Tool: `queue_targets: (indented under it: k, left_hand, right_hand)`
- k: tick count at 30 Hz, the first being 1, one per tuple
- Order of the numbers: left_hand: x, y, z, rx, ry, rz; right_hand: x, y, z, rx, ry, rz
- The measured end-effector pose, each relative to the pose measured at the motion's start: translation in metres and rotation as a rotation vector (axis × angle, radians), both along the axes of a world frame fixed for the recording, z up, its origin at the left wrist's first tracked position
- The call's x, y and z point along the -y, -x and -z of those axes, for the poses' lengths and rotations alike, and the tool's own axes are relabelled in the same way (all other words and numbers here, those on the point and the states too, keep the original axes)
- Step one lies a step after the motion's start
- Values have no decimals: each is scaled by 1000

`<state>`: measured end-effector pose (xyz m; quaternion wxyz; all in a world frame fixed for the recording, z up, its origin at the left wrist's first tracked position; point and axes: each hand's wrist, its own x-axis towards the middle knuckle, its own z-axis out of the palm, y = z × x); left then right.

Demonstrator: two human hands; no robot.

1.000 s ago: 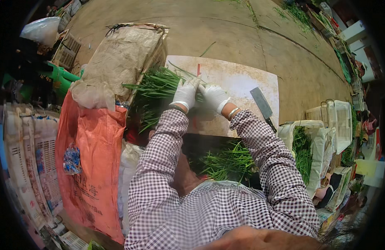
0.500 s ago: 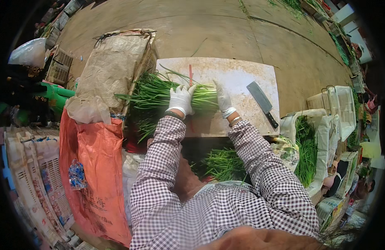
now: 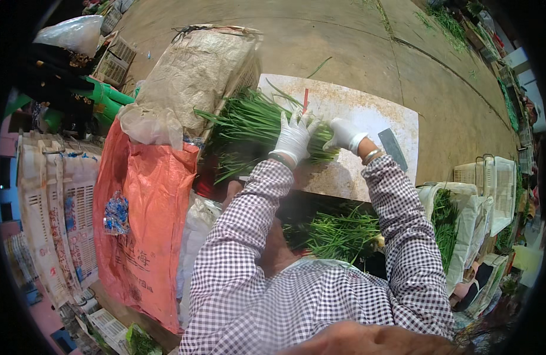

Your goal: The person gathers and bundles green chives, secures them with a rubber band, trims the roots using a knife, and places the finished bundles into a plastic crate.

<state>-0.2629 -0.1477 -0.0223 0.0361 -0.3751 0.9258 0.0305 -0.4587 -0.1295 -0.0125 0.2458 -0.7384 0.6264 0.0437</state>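
A bundle of long green stems (image 3: 243, 121) lies across the left part of a stained white board (image 3: 385, 115), beside a narrow red strip (image 3: 306, 99). My left hand (image 3: 294, 136), in a white glove, rests on the bundle with its fingers spread. My right hand (image 3: 344, 136), also gloved, is closed round the bundle's right end, its fingers curled. Right of that hand a cleaver (image 3: 393, 145) lies on the board, its handle hidden by my sleeve. More loose green stems (image 3: 338, 236) are in the dark space below the board's near edge.
Left stand a sacking-covered stack (image 3: 190, 65), an orange woven bag (image 3: 140, 236) and white crates (image 3: 54, 207). At right are a lined basket of greens (image 3: 441, 225) and a white crate (image 3: 501, 195). A concrete floor (image 3: 362, 47) stretches beyond the board.
My hands have drawn apart since a second ago, the left now spreading its fingers on the bundle, the right curling at its right end. The view has shifted, so the board appears farther right.
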Motion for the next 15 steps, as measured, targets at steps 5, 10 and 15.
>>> queue_targets:
  k: [5, 10, 15]
  left_hand:
    - [-9, -6, 5, -137, 77, 26]
    - [-21, -9, 24, -280, 318, 89]
    - [-33, -8, 35, -306, 468, 198]
  right_hand:
    - [16, 23, 9, 172, -114, -22]
    - [24, 12, 1, 110, -87, -60]
    - [29, 1, -17, -65, -81, -9]
